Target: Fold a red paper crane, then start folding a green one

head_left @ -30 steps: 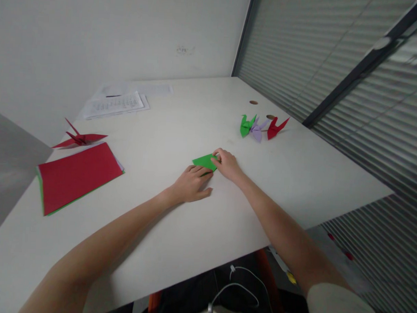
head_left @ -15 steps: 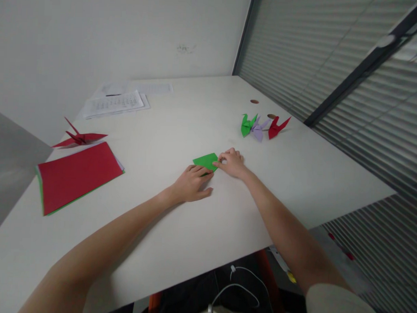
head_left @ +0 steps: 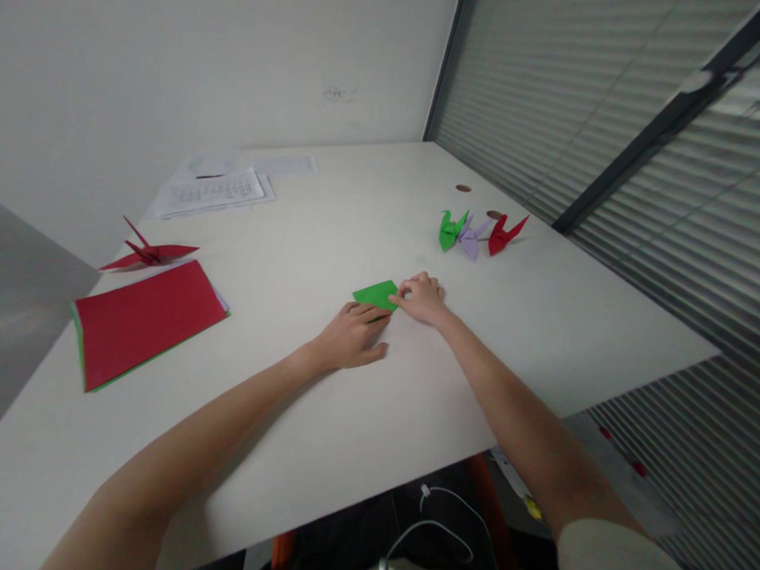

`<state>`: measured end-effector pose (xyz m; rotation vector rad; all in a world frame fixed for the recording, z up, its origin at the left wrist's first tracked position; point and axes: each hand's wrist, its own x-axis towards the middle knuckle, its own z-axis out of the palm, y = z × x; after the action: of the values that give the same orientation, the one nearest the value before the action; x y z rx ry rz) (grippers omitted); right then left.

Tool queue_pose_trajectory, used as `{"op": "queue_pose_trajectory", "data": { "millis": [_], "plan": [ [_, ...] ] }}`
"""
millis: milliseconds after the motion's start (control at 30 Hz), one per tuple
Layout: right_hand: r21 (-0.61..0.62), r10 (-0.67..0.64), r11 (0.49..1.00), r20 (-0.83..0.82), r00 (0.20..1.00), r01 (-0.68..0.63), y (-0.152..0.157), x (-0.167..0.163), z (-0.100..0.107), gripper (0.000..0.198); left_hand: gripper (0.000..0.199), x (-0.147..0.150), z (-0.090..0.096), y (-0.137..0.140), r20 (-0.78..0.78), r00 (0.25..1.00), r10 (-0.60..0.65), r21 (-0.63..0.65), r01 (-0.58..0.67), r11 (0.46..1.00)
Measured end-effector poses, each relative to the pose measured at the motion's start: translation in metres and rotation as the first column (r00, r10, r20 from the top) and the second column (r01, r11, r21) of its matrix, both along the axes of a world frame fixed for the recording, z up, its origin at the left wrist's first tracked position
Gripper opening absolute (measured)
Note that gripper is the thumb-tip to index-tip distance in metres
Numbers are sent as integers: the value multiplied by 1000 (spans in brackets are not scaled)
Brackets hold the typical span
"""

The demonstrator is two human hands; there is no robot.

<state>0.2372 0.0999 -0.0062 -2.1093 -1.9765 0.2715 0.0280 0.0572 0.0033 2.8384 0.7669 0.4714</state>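
A folded piece of green paper (head_left: 375, 294) lies flat on the white table in front of me. My left hand (head_left: 353, 336) rests on its near edge, fingers stretched out over the paper and thumb apart on the tabletop. At the paper's right corner, my right hand (head_left: 422, 298) has its thumb and index finger pinched together on the edge, with the other fingers curled against the table. The fingers of both hands cover the near and right parts of the paper.
On the left, a red paper crane (head_left: 149, 254) sits behind a stack of coloured paper (head_left: 151, 323), red on top. Printed sheets (head_left: 212, 192) lie at the back left. A green crane (head_left: 451, 231), a lilac crane (head_left: 472, 237) and a smaller red crane (head_left: 505, 235) stand at the right.
Both hands and the green paper keep nearly the same position. The whole view has shifted very slightly.
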Motion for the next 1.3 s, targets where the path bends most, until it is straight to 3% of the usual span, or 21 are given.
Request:
{"op": "queue_pose_trajectory", "data": {
  "millis": [200,567,967,1100,1233,1300],
  "plan": [
    [-12,-19,1000,-20,1000,19,-2,-3,4,27,52,0,1,0,-29,1000,-10,-9,10,1000],
    [-15,93,995,-78,993,-95,-3,16,9,33,53,1,3,0,-52,999,8,-29,-9,1000],
    [-131,-126,985,-81,989,115,5,17,17,35,52,1,2,0,-37,999,11,-28,-12,1000],
    [-70,-145,988,-132,981,137,10,31,12,27,53,0,2,0,-38,999,14,-32,-16,999],
    [99,17,995,-302,953,14,13,40,2,26,53,0,1,0,-28,999,16,-31,-17,999],
    [160,74,987,-304,950,-26,11,37,0,29,53,0,1,0,-26,1000,16,-32,-17,999]
  ]
}}
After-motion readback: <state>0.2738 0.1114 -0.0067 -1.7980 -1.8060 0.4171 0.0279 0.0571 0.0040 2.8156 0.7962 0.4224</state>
